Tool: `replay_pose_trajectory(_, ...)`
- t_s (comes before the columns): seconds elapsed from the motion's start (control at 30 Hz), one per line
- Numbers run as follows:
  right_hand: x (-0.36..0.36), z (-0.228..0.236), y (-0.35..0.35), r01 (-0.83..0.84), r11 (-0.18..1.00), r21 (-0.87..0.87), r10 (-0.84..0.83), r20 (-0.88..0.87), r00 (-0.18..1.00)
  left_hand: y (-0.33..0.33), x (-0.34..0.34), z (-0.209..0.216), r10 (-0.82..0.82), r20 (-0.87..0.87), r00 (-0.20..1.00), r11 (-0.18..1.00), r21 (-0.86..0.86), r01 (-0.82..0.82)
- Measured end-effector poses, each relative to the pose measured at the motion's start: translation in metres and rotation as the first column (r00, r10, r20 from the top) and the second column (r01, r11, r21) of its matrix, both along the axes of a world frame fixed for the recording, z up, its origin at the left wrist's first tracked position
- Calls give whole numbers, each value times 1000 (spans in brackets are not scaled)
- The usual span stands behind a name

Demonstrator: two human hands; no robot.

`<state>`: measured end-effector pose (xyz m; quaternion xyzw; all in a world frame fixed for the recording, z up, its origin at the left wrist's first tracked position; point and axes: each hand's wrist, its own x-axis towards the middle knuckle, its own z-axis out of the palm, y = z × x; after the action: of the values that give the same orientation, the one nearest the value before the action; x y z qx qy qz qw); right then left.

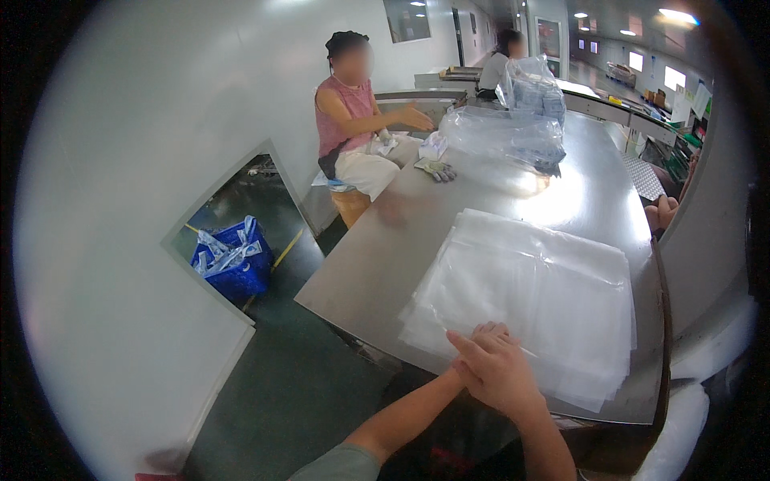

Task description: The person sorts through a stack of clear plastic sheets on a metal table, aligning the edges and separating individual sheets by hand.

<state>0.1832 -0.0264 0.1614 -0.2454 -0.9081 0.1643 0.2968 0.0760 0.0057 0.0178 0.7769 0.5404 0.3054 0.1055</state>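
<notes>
A stack of clear plastic bags or sheets (529, 289) lies flat on the near part of a metal table. Over its front edge my two hands are together. My right hand (497, 373) lies across my left hand (491, 329) and looks closed round it, with one digit pointing out to the left. Of my left hand only some fingertips show past the right one; the rest is covered. A thin pale line, perhaps a film edge, runs beside the hands. Whether anything is between the hands is hidden.
The metal table (377, 256) stretches away, bearing grey gloves (437, 169) and filled clear bags (513, 136). A person (353, 120) in pink sits at its left side, another (501, 64) farther back. Someone's hands (662, 212) show at right. A blue basket (241, 268) stands beyond a wall opening.
</notes>
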Motion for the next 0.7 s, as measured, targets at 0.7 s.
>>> replay_pose_trajectory(0.7,146,-110,77,614,785,88,-581,451,678,14,0,-11,50,4,999,996,71,-50)
